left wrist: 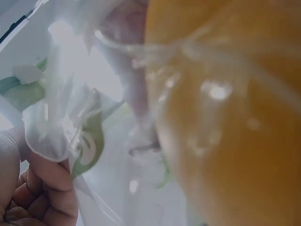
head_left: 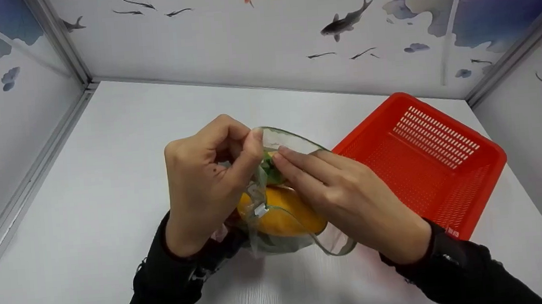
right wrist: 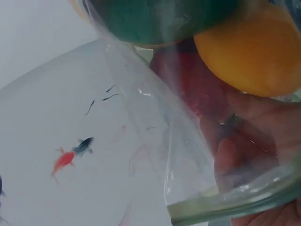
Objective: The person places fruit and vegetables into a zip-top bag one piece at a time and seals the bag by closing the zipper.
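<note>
A clear bag (head_left: 328,239) with a green rim sits between my hands. Inside are a large yellow-orange rounded thing (head_left: 280,214), a green thing (right wrist: 160,19) and a dark red one (right wrist: 188,82). My left hand (head_left: 214,171) pinches the bag's edge between thumb and curled fingers, at the far left of the opening. Across the opening lies my right hand (head_left: 346,189), its fingers stretched toward the left hand and their tips by something green and leafy (head_left: 271,169). Its thumb is hidden in the head view; I cannot tell whether it grips anything. A small white tab (head_left: 261,210) hangs at the bag's front.
A red plastic basket (head_left: 427,173) with slotted walls stands to the right, partly behind my right forearm. The white table (head_left: 88,224) is bounded by panels (head_left: 243,43) printed with fish, along the back and both sides.
</note>
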Demonstrator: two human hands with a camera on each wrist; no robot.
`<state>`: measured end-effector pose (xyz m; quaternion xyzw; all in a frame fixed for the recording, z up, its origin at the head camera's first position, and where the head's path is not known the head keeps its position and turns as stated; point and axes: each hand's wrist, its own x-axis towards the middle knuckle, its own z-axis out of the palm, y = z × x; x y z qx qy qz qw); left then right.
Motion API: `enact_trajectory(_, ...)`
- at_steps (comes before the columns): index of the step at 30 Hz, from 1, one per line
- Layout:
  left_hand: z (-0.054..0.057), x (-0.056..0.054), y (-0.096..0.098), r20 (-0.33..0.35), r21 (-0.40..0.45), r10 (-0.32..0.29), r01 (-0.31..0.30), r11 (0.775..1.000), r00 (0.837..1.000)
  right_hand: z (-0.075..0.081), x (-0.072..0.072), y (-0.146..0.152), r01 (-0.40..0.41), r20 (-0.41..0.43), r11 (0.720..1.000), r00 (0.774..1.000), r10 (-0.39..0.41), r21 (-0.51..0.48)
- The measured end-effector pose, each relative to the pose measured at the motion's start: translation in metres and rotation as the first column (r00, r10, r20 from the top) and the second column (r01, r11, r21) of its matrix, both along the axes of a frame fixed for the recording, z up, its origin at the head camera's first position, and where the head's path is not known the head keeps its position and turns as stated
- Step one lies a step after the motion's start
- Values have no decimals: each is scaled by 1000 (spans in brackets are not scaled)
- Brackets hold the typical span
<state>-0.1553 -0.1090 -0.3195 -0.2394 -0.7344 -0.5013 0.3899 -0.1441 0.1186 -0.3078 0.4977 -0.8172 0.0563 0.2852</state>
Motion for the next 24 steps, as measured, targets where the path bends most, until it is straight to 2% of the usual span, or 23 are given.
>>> enact_trajectory(3, -1, 0, -2, 11, 10, -2, 2, 1000, 1000, 4, 0, 15, -43, 120, 993, 991, 56, -109)
enact_trajectory(5, 0, 0, -2, 16, 17, -3, 3, 1000, 1000, 7, -1, 29, -66, 152, 975, 983, 100, -212)
enact_trajectory(7, 1, -1, -3, 21, 25, -6, 5, 1000, 1000, 9, -5, 46, -65, 155, 962, 982, 109, -263)
enact_trajectory(10, 2, -3, -5, 27, 27, -4, 4, 1000, 1000, 9, -10, 69, -36, 161, 978, 985, 69, -204)
enact_trajectory(12, 2, -3, -7, 33, 24, -4, 3, 1000, 999, 7, -12, 79, -14, 196, 996, 980, 31, -86)
enact_trajectory(14, 3, -4, -10, 41, 18, -9, 8, 1000, 999, 3, -14, 81, -27, 215, 1000, 976, 24, 8)
enact_trajectory(16, 3, -5, -12, 51, 13, -23, 22, 1000, 998, 0, -19, 75, -65, 229, 996, 972, 49, 60)
enact_trajectory(20, 4, -8, -18, 79, -7, -50, 51, 999, 996, -3, -31, 56, -166, 239, 985, 959, 149, 53)
enact_trajectory(24, 5, -11, -26, 105, -53, -39, 45, 998, 994, -6, -41, 42, -230, 225, 972, 946, 235, -51)
